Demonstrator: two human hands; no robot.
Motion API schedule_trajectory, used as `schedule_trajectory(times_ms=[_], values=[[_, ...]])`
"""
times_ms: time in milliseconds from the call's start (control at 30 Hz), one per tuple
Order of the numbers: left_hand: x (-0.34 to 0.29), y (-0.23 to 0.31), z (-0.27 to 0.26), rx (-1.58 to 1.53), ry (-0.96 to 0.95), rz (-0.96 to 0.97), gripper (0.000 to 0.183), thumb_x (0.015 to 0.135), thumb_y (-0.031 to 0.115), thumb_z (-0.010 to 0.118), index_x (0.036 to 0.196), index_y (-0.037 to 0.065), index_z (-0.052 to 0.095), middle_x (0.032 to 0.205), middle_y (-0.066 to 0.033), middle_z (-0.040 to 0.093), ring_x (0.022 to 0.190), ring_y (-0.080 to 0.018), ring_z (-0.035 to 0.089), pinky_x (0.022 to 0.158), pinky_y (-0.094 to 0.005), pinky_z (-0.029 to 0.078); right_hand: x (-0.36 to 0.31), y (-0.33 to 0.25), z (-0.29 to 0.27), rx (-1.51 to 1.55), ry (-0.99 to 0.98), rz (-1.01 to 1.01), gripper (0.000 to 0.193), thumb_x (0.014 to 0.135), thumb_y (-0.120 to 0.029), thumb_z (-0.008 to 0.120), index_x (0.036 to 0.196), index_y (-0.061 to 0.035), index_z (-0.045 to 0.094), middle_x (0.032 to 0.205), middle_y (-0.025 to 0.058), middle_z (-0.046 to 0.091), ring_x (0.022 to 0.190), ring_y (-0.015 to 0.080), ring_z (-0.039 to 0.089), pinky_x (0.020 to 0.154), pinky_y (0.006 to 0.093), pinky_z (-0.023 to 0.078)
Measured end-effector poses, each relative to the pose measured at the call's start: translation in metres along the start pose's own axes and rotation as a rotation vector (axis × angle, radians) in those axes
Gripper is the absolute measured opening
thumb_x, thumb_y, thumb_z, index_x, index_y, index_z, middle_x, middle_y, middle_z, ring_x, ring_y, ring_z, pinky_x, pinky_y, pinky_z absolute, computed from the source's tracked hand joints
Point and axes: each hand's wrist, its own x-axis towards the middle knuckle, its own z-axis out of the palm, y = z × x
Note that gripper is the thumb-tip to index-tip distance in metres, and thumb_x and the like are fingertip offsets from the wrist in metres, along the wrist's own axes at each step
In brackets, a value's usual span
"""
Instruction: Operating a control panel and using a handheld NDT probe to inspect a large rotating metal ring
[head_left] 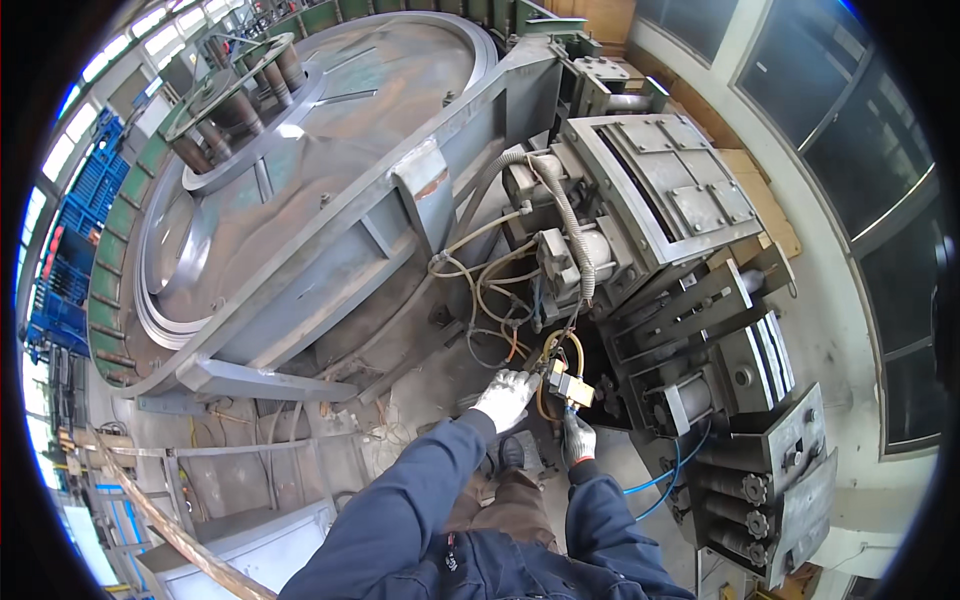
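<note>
Both my hands wear white work gloves with dark blue sleeves behind them. In front of me hangs a small yellow and black block (pixel 570 386), like a valve, with hoses at it. My right hand (pixel 580 438) is closed just under it, around a blue air hose (pixel 571 408) that meets its lower side. My left hand (pixel 507 400) is to the left of the block, its fingers bent together; what they pinch, if anything, is too small to name. Yellowish hoses (pixel 552 345) loop just above the block.
Beyond stands a grey machine (pixel 670 185) with motors, a corrugated conduit (pixel 575 225) and tangled hoses. A large round metal table (pixel 340 140) fills the left behind a steel beam (pixel 330 260). A roller unit (pixel 745 500) is at my right; blue hose (pixel 665 482) trails beside it.
</note>
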Motion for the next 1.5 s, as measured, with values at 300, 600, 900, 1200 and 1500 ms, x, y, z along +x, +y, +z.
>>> schedule_trajectory(times_ms=[300,600,900,1200,1500], values=[[0.039,0.014,-0.017,-0.029,0.048,0.024,0.082,0.076,0.017,0.087,0.147,0.002,0.049,0.137,-0.0251,0.059,0.129,-0.0425,0.056,0.111,-0.0507,0.045,-0.007,-0.011,0.012,-0.234,0.061,-0.082,0.047,0.097,-0.042,0.076,0.118,0.0003,0.077,0.085,0.0037,0.072,0.071,0.0113,0.06,0.065,0.0313,0.048],[0.093,0.033,-0.001,0.039,0.036,0.221,0.097,0.067,0.017,0.092,0.15,0.004,0.044,0.144,-0.0203,0.053,0.137,-0.0406,0.05,0.116,-0.0513,0.04,-0.009,0.001,0.007,-0.114,0.148,-0.109,0.033,0.101,-0.031,0.073,0.113,-0.0001,0.078,0.082,-0.0009,0.068,0.068,0.0058,0.055,0.062,0.0271,0.046],[0.104,0.035,0.015,0.104,-0.059,0.205,0.105,0.064,0.019,0.094,0.153,0.003,0.042,0.138,-0.0171,0.054,0.131,-0.0362,0.052,0.117,-0.0512,0.039,-0.024,-0.015,0.008,-0.168,0.148,-0.116,0.036,0.099,-0.033,0.073,0.114,0.0,0.077,0.078,0.0008,0.066,0.065,0.0082,0.053,0.057,0.0304,0.044],[0.105,0.033,0.021,0.103,-0.066,0.277,0.102,0.065,0.018,0.092,0.152,0.0,0.042,0.134,-0.0204,0.056,0.128,-0.039,0.053,0.115,-0.0525,0.039,-0.025,-0.015,0.006,-0.208,0.152,-0.12,0.041,0.097,-0.036,0.074,0.114,0.0018,0.077,0.085,0.0083,0.072,0.076,0.0158,0.064,0.07,0.0351,0.052],[0.102,0.036,0.022,0.108,-0.018,0.215,0.08,0.067,0.014,0.088,0.139,0.004,0.054,0.12,-0.0195,0.063,0.113,-0.0395,0.061,0.101,-0.0507,0.049,-0.018,-0.002,0.006,-0.165,0.153,-0.199,0.034,0.101,-0.029,0.073,0.117,0.0007,0.077,0.079,-0.0001,0.067,0.066,0.0063,0.053,0.06,0.0266,0.043]])
